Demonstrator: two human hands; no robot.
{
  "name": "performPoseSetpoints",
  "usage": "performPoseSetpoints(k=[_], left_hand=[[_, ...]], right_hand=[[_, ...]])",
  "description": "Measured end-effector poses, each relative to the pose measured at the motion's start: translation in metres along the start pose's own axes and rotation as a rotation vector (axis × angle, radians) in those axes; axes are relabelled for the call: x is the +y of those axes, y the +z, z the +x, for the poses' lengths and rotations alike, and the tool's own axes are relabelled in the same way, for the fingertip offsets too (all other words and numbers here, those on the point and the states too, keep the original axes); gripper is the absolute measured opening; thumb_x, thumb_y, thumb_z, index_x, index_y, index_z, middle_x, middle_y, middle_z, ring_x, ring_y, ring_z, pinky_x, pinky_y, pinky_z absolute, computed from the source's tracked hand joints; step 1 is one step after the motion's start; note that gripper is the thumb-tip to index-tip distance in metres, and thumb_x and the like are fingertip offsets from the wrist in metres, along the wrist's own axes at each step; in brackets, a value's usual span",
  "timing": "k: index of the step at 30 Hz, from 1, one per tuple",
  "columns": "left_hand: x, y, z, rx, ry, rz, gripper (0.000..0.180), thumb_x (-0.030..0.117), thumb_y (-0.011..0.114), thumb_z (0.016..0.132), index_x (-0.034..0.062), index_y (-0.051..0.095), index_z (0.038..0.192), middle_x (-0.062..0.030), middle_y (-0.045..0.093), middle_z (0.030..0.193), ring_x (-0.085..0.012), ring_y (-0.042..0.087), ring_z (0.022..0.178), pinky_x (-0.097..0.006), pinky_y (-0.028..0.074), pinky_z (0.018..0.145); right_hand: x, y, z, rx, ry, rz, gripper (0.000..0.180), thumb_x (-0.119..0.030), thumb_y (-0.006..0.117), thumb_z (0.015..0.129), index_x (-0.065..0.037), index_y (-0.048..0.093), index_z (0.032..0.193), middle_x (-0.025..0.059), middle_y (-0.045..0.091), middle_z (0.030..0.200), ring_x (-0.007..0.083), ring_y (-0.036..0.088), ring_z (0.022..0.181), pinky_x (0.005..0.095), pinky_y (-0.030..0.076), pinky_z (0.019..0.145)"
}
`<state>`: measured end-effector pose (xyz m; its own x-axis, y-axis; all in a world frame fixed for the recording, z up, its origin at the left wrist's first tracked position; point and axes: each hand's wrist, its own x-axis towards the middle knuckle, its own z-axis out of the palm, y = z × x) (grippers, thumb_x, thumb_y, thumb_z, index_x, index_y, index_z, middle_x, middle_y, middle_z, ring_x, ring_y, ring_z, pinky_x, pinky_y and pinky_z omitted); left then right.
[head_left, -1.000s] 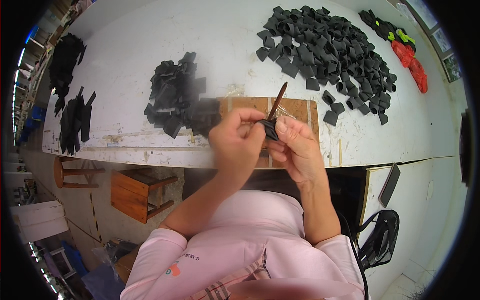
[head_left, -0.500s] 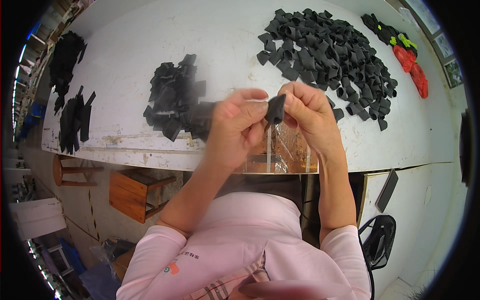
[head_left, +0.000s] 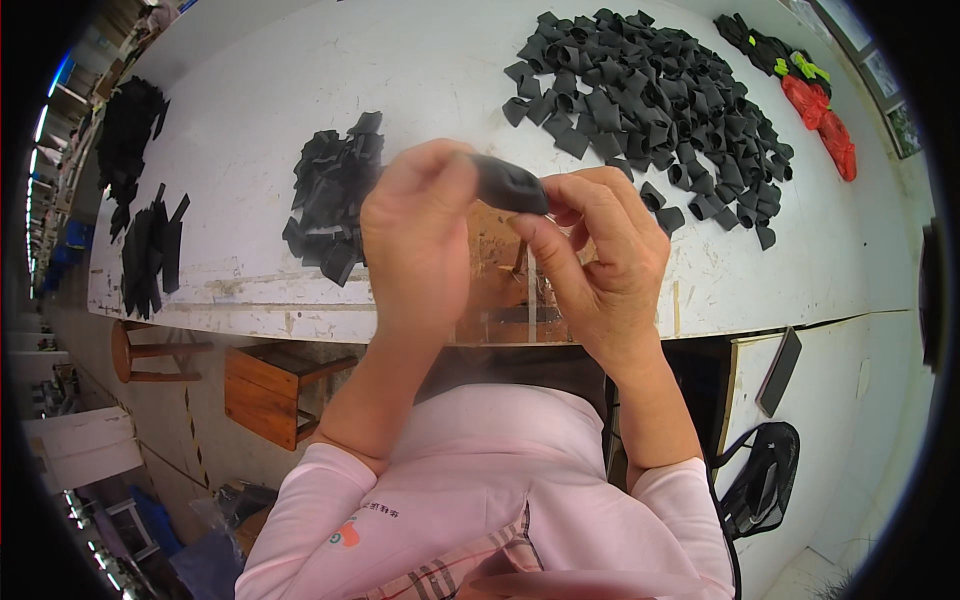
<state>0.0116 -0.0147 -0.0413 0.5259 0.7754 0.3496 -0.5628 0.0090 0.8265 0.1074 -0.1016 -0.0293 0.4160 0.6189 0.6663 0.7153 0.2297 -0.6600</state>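
A black fabric-like piece [head_left: 512, 185], slightly curved, spans the gap between my two hands above the table's front edge. My left hand [head_left: 420, 225], smeared by motion, grips its left end with thumb and fingers. At the right end, my right hand [head_left: 612, 250] has its index finger against the piece and its thumb just below, closed on it. To the left of my left hand lies a pile of flat black pieces [head_left: 335, 190]. A larger pile of black pieces curled into short tubes [head_left: 650, 100] spreads over the far right of the table.
Black strips [head_left: 150, 255] and a dark heap [head_left: 130, 135] lie at the table's left side. A brown taped patch [head_left: 500, 255] marks the front edge of the white table [head_left: 430, 90]. Red plastic bags [head_left: 820, 115] lie far right. A wooden stool [head_left: 265, 395] stands below left.
My hands have moved apart, the left one leftward and up. Between them the black piece now looks longer and lies across, where before it was a small folded tube.
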Motion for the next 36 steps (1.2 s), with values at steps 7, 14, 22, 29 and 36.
performPoseSetpoints(k=[7,14,22,29,36], left_hand=[[0.001,-0.002,-0.011,0.049,-0.164,-0.218,0.013,0.008,0.051,0.085,-0.0003,0.054,0.095,-0.0082,0.055,0.091,-0.0145,0.052,0.086,-0.03,0.039,0.084],[0.0,-0.006,-0.014,0.005,-0.103,-0.053,0.014,0.003,0.051,0.084,-0.0029,0.055,0.096,-0.0087,0.057,0.091,-0.0127,0.053,0.084,-0.025,0.042,0.079],[0.004,0.0,0.01,-0.185,0.155,0.467,0.005,-0.003,0.058,0.077,-0.0017,0.061,0.081,-0.0013,0.059,0.073,-0.004,0.052,0.067,-0.016,0.043,0.06],[-0.028,-0.067,-0.024,0.181,0.082,0.831,0.013,-0.001,0.058,0.077,-0.0014,0.058,0.09,-0.0027,0.059,0.08,-0.0041,0.052,0.069,-0.017,0.043,0.063],[-0.048,-0.105,-0.071,0.068,0.022,1.381,0.023,0.004,0.062,0.067,0.0009,0.053,0.088,-0.0119,0.051,0.088,-0.029,0.051,0.083,-0.035,0.043,0.071]], right_hand=[[0.004,-0.006,0.001,-0.024,0.001,-0.055,0.009,0.001,0.063,0.068,-0.001,0.057,0.075,0.0072,0.051,0.065,0.0194,0.051,0.058,0.0284,0.04,0.048],[0.01,-0.002,-0.009,-0.006,-0.01,-0.044,0.009,0.002,0.062,0.068,-0.001,0.057,0.075,0.0083,0.052,0.066,0.021,0.051,0.058,0.0293,0.04,0.05],[-0.001,-0.008,0.001,-0.096,-0.064,-0.26,0.007,0.0,0.06,0.07,0.0,0.054,0.073,0.0096,0.048,0.064,0.0209,0.048,0.053,0.0291,0.038,0.047],[0.04,-0.028,0.039,0.331,0.52,0.428,0.022,-0.018,0.055,0.084,0.003,0.061,0.084,0.001,0.056,0.064,0.0041,0.045,0.051,0.0159,0.034,0.047],[0.021,0.003,-0.059,-0.169,0.734,0.278,0.02,-0.02,0.054,0.085,-0.001,0.062,0.084,-0.0016,0.052,0.061,0.0026,0.042,0.052,0.0156,0.031,0.047]])
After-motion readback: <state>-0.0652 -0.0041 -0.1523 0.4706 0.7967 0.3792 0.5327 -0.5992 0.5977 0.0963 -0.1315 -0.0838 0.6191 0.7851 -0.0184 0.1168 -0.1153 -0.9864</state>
